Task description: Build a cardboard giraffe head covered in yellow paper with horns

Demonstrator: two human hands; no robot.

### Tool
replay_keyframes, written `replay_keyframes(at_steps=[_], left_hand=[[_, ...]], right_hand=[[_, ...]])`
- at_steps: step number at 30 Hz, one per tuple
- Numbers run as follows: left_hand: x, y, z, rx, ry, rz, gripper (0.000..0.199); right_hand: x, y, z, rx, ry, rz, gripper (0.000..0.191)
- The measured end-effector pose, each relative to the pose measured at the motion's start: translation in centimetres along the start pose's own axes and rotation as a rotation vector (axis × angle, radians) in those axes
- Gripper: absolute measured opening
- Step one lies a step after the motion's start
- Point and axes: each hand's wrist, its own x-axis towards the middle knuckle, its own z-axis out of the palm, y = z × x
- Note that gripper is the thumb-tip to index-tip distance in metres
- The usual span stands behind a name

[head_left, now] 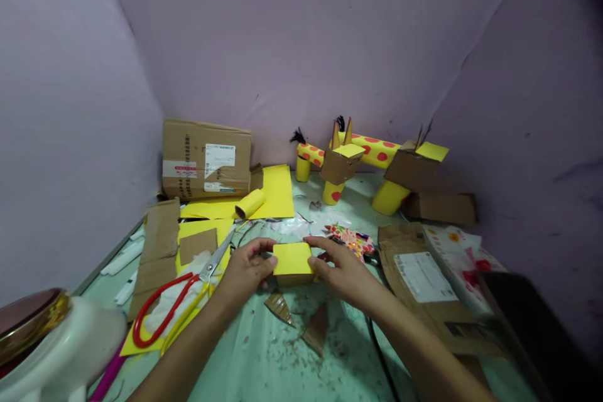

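Observation:
Between my hands is a small cardboard box (294, 279) with a piece of yellow paper (292, 257) covering its top. My left hand (250, 264) grips the left side, thumb at the paper's edge. On the opposite side, my right hand (335, 262) holds it with thumb and fingers. Just below the box, two brown cardboard scraps (315, 330) lie on the green tabletop (245, 358). Farther back stand yellow paper-tube animals with red spots and cardboard-box heads, a smaller one (342, 166) and a larger one (409, 166).
Red-handled scissors (207, 273) lie at the left over yellow paper and cardboard. A yellow tube (250, 203) rests near a cardboard box (207, 160). To the right are a floral pouch (353, 242), flattened cardboard (424, 289) and a black cable (377, 345). A white object (94, 339) stands front left.

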Motion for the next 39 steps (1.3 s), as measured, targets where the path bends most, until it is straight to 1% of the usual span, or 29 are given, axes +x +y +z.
replay_keyframes(at_steps=[4, 8, 15, 21, 25, 27, 32, 39], left_hand=[[-0.3, 0.9, 0.2, 0.052, 0.042, -0.017, 0.036], [-0.6, 1.4, 0.5, 0.082, 0.068, -0.015, 0.029], [-0.4, 1.1, 0.5, 0.129, 0.101, -0.005, 0.019], [-0.4, 1.0, 0.5, 0.151, 0.105, 0.010, 0.016], [-0.6, 1.2, 0.6, 0.165, 0.113, 0.013, 0.015], [-0.7, 1.3, 0.6, 0.166, 0.109, 0.011, 0.017], [-0.8, 1.5, 0.7, 0.159, 0.095, 0.014, 0.021], [-0.8, 1.5, 0.6, 0.168, 0.074, 0.016, 0.023]], right_hand=[[-0.1, -0.4, -0.3, -0.018, -0.007, -0.001, 0.045], [0.3, 0.0, -0.1, 0.020, -0.006, 0.022, 0.042], [1.4, 1.3, -0.1, 0.095, 0.004, 0.020, 0.031], [1.3, 1.2, -0.4, 0.099, 0.005, -0.002, 0.024], [1.2, 1.2, -1.1, 0.065, 0.010, -0.025, 0.025], [1.2, 1.3, -1.6, 0.041, -0.005, -0.038, 0.024], [1.3, 1.7, -2.6, 0.013, -0.097, -0.050, 0.018], [0.9, 1.3, -3.1, 0.117, -0.169, -0.027, 0.015]])
